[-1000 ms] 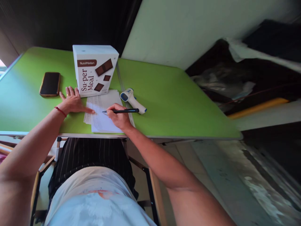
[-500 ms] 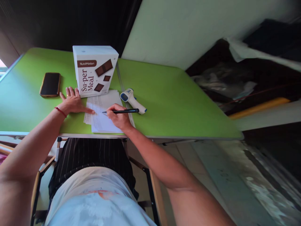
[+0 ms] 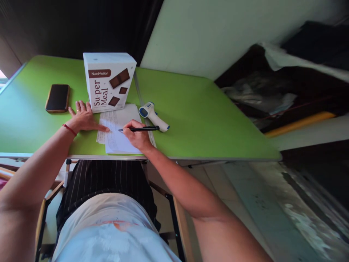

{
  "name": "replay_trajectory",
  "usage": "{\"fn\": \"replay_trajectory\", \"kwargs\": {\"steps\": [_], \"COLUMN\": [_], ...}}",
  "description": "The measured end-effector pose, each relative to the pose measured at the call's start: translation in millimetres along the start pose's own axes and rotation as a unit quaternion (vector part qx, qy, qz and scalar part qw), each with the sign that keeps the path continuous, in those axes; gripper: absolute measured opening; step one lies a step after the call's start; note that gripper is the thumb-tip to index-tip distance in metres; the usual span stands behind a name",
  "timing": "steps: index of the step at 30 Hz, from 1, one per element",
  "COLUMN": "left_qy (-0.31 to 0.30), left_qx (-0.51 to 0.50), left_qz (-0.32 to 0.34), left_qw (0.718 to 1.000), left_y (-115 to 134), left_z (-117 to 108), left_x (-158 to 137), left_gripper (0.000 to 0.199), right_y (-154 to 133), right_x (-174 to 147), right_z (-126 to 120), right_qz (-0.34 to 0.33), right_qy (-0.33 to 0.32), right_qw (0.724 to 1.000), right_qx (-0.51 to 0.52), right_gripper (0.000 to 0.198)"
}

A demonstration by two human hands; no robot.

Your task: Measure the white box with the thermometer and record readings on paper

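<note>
the left arm reaches forward from the lower left, and its left hand (image 3: 85,120) lies palm down with the fingers spread apart, holding nothing. its fingertips point away from the person, close to the lower corner of a white box (image 3: 91,82), and its thumb stretches right onto a stack of papers (image 3: 124,145). a red bracelet (image 3: 69,130) circles that wrist, and a ring (image 3: 78,110) sits on one finger.

the right arm comes in from the lower right, bent at the elbow. its right hand (image 3: 138,137) is closed around a black pen (image 3: 144,128), thumb and fingers pinched near the tip. the pen slants low over the papers, tip toward the left thumb; whether the tip touches the sheet is too small to tell.

the papers lie near the front edge of a green table (image 3: 201,112), a printed sheet showing at their left. the box stands upright behind them. a white and blue thermometer (image 3: 156,119) lies just beside their right edge, and a phone (image 3: 57,97) rests beyond the left hand.

a pale wall (image 3: 191,40) and a dark panel (image 3: 76,25) rise behind the table. at right, blurred items fill a dark recess above a yellow strip (image 3: 301,124).
</note>
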State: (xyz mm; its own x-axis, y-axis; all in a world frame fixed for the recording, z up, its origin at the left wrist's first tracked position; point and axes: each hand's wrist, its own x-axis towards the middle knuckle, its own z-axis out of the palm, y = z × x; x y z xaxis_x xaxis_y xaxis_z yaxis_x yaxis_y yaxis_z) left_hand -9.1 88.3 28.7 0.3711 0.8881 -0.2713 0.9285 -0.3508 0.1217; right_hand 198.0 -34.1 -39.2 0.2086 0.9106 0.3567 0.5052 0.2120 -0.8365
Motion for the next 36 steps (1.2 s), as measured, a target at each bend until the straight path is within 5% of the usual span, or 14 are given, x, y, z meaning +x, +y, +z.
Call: {"fn": "replay_trajectory", "kwargs": {"steps": [8, 36], "left_qy": [0.013, -0.002], "left_qx": [-0.004, -0.001], "left_qz": [0.014, 0.005], "left_qw": [1.0, 1.0], "left_y": [-5.4, -0.8], "left_z": [2.3, -0.5], "left_x": [3.3, 0.0], "left_gripper": [0.192, 0.182], "right_y": [0.8, 2.5], "right_x": [0.8, -1.1], "right_z": [0.2, -2.0], "right_qz": [-0.008, -0.004], "right_qy": [-0.002, 0.01], "right_qw": [1.0, 1.0], "right_qx": [0.002, -0.001], "right_gripper": [0.024, 0.02]}}
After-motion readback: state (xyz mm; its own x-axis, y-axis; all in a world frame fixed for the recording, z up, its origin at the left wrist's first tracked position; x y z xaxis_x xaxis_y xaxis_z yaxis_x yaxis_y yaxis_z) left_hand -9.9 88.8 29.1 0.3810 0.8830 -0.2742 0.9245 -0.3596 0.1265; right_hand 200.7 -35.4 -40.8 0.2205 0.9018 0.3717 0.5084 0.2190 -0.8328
